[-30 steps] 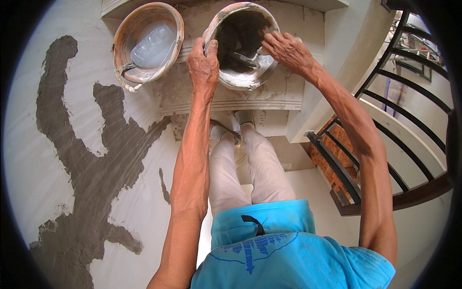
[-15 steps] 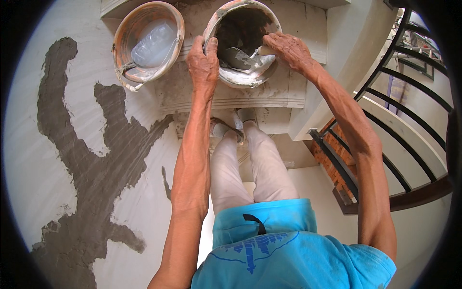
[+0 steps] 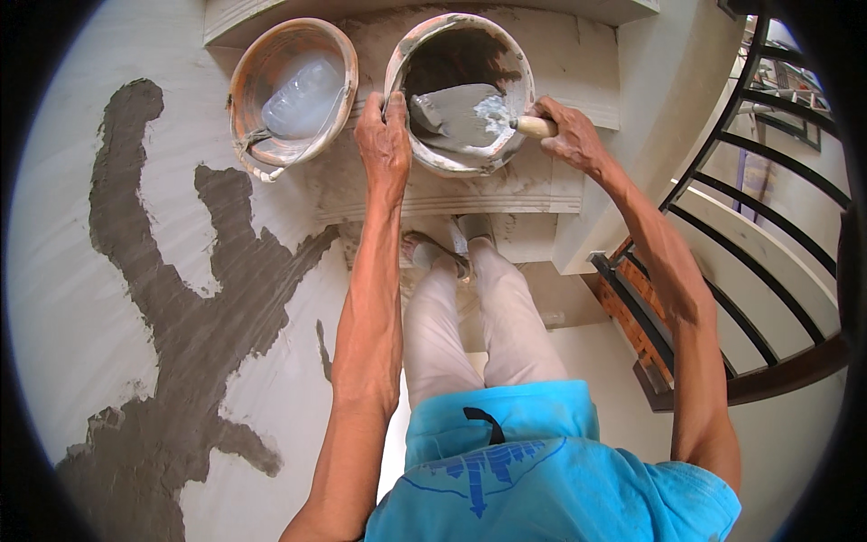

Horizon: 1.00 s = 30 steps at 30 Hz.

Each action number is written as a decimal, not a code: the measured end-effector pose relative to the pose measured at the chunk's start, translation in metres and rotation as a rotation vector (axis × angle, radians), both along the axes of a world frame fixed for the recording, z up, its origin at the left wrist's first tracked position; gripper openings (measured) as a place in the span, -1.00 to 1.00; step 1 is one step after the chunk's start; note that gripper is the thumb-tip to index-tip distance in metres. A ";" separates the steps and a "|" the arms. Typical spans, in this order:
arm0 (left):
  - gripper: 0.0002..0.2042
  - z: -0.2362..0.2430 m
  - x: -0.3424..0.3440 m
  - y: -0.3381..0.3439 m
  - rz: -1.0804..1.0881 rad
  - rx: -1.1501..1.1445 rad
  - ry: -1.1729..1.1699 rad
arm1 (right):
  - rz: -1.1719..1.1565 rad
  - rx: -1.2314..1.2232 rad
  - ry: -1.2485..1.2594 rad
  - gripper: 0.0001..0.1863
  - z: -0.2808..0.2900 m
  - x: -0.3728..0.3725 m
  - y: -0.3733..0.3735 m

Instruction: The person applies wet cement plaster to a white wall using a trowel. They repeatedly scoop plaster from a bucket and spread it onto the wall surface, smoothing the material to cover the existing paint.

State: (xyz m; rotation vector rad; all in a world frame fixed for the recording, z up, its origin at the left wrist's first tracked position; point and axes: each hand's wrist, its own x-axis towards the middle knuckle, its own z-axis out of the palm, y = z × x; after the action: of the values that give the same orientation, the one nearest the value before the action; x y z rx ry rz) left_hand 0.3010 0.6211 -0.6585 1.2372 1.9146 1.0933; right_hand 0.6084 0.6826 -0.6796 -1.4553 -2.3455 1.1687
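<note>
My left hand (image 3: pixel 384 140) grips the near-left rim of a round bucket (image 3: pixel 423 27), thumb up on the edge. Dark wet mortar (image 3: pixel 442 68) lies inside, and the rim is smeared with pale, dried mix. In my right hand (image 3: pixel 569 134) is the light wooden handle of a trowel (image 3: pixel 492 116), fingers closed round it at the bucket's right side. The trowel's blade is over the bucket mouth, coated with grey mortar, with a whitish patch near the handle.
Left of the bucket stands a second, orange-brown bucket (image 3: pixel 237 95) holding cloudy water and a clear plastic bottle (image 3: pixel 302 95). Both are on a stair step (image 3: pixel 506 194). Grey mortar streaks (image 3: pixel 217 316) cover part of the white wall at left. A black metal railing (image 3: pixel 768 163) curves along the right.
The trowel has come up from inside the bucket, its mortar-covered blade now in plain sight. My right hand has moved outward to the right and slightly down. My left hand keeps its hold.
</note>
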 end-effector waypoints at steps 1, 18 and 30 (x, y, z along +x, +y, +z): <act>-0.61 0.001 -0.001 -0.001 0.007 -0.012 0.001 | -0.031 -0.020 0.022 -0.57 0.005 0.004 -0.004; -0.76 -0.038 -0.017 -0.007 0.191 -0.138 -0.229 | -0.275 -0.173 0.129 -0.63 0.053 0.022 -0.052; -0.63 -0.081 -0.005 -0.040 0.244 -0.392 -0.759 | -0.359 -0.359 0.410 -0.74 0.067 -0.005 -0.063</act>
State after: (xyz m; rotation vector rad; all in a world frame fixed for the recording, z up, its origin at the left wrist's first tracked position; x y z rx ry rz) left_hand 0.2963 0.5814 -0.7399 0.2978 1.5780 1.0346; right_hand 0.6035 0.6200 -0.6124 -1.4768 -1.5890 1.6440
